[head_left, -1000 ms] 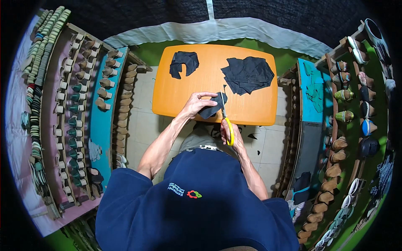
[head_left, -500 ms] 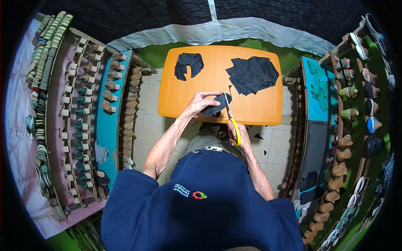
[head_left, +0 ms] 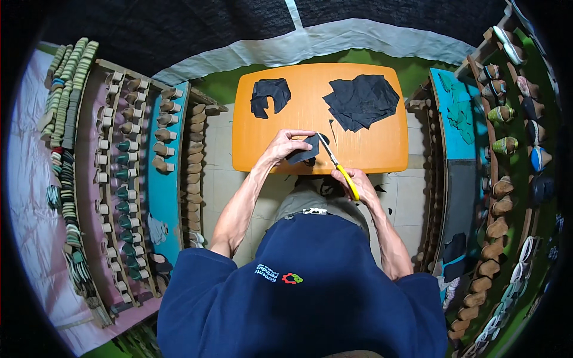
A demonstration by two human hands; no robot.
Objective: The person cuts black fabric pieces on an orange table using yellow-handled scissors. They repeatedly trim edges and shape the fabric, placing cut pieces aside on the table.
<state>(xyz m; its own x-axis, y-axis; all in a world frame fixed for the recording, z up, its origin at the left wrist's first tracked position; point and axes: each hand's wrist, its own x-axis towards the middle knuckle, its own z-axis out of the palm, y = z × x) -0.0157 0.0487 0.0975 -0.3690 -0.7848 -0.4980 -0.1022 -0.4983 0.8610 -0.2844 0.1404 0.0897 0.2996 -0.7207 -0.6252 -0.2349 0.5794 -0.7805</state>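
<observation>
My left hand (head_left: 287, 145) pinches a small piece of black fabric (head_left: 303, 156) over the near edge of the orange table (head_left: 262, 140). In my right hand (head_left: 362, 182) are yellow-handled scissors (head_left: 343, 173), gripped by the handles. Their blades point up and to the left, with the tip close to my left fingertips at the fabric's right edge. Whether the blades are around the cloth I cannot tell. A thin black offcut (head_left: 332, 130) lies just beyond the blades.
A pile of black fabric pieces (head_left: 363, 101) is at the table's far right, and a smaller curved black stack (head_left: 270, 96) at far left. Racks of shoe lasts (head_left: 128, 206) stand on the left, with more lasts (head_left: 494, 238) on the right. Dark scraps lie on the tiled floor.
The scissors have swung right and tilted, their handles moving away from my left hand. A thin offcut now lies beside the blades. My left hand keeps its hold on the fabric.
</observation>
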